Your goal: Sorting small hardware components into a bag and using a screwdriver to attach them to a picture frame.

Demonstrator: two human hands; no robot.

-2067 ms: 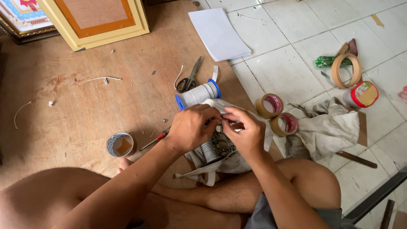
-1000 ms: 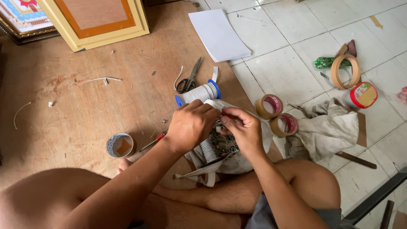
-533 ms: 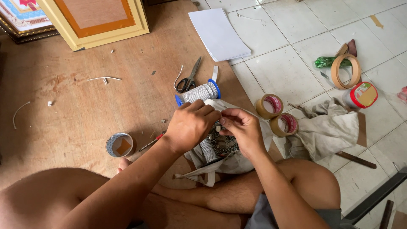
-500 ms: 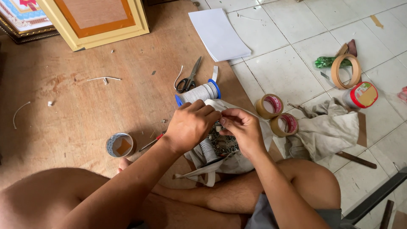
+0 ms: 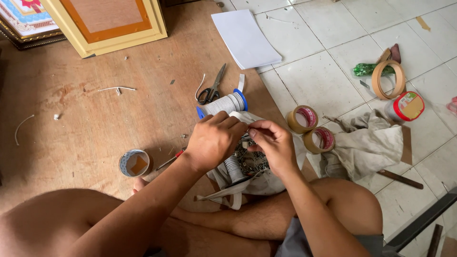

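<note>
Both my hands meet over an open white cloth bag (image 5: 266, 183) lying against my crossed legs. The bag holds a heap of small dark metal pieces (image 5: 252, 163) and a second roll of white cord. My left hand (image 5: 214, 140) curls with its knuckles up, its fingertips against those of my right hand (image 5: 272, 145). Between the fingertips sits a small pale piece (image 5: 245, 140), mostly hidden. Just beyond my left hand a spool of white cord (image 5: 223, 103) with blue ends lies on the wooden board (image 5: 95, 119).
Scissors (image 5: 213, 88) lie past the spool. A small tape roll (image 5: 134, 163) and a red-handled tool (image 5: 171, 159) are at the left. Two brown tape rolls (image 5: 313, 128), a rag (image 5: 369, 145), a red-lidded jar (image 5: 406, 107), white paper (image 5: 245, 37) and a yellow frame (image 5: 107, 26) surround me.
My right hand's fingers have drawn in toward my left hand's fingertips, and the two hands now pinch together over the bag. Nothing else has moved.
</note>
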